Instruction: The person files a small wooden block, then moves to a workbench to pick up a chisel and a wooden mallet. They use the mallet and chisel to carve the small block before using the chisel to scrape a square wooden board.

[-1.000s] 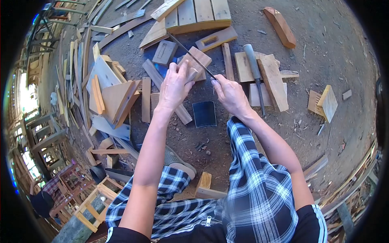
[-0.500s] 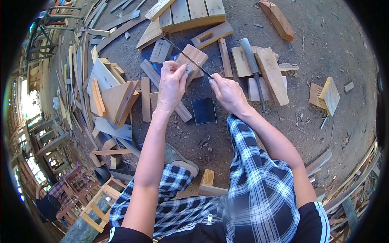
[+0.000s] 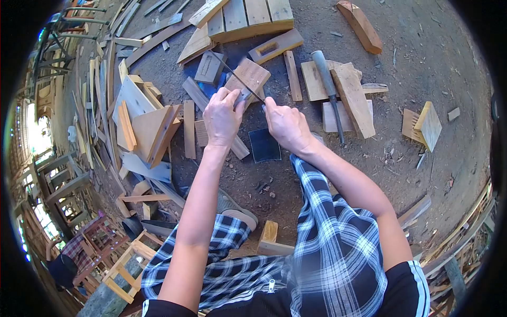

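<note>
My right hand (image 3: 288, 126) is closed round the near end of a thin dark metal rod, possibly a file (image 3: 237, 77). The rod slants away to the upper left, across a wooden block (image 3: 252, 75). My left hand (image 3: 222, 119) is pinched beside the rod. A small greyish piece (image 3: 245, 95) shows at its fingertips; its kind is hard to make out. Just beyond lies a grey box-shaped stone or block (image 3: 209, 67) on something blue. Below the hands, a dark square patch (image 3: 264, 145) lies on the ground.
A chisel-like tool with a grey handle (image 3: 323, 71) rests across wood pieces on the right. At the top stands a slatted wooden block (image 3: 251, 26). Offcuts are heaped on the left, with a wooden board (image 3: 150, 129) among them. A joint piece (image 3: 429, 127) lies far right.
My right hand has moved left and slightly down, nearer my left hand, and the rod has shifted with it. My left hand has come slightly lower.
</note>
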Available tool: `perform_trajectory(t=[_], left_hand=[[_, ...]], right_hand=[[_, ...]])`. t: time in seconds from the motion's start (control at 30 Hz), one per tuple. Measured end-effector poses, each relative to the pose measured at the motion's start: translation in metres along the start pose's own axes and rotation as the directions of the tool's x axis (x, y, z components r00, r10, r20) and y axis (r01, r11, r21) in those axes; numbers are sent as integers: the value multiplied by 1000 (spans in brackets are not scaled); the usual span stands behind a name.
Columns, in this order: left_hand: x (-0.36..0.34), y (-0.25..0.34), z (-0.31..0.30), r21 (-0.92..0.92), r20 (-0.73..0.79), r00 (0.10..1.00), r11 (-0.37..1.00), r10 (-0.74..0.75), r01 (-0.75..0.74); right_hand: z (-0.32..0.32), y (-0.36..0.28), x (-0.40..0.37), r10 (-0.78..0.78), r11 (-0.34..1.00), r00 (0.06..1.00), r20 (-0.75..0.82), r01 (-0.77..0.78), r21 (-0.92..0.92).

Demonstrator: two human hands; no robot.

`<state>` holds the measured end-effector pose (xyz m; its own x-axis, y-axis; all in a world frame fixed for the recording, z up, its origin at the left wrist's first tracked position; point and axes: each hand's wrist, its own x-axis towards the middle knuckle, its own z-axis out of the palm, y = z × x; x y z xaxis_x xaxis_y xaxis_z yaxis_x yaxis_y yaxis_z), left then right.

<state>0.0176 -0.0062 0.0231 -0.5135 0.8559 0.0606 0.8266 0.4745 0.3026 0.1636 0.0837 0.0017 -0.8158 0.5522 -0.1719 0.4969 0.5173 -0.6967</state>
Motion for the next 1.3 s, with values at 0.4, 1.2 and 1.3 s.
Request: perform_trajectory(t=[0.4,1.2,1.3], left_hand=[[7,6,-5,33,23,998,998,-56,55],[7,5,-4,64,-2,1000,998,22,-21],[2,1,-8,56,28,999,998,18,-20]], right_hand=[[-8,15,25,14,989,996,85,-27,146],[-11,12,26,50,990,987,150,-69,122],[-21,10,27,60,982,988,143,-84,167]])
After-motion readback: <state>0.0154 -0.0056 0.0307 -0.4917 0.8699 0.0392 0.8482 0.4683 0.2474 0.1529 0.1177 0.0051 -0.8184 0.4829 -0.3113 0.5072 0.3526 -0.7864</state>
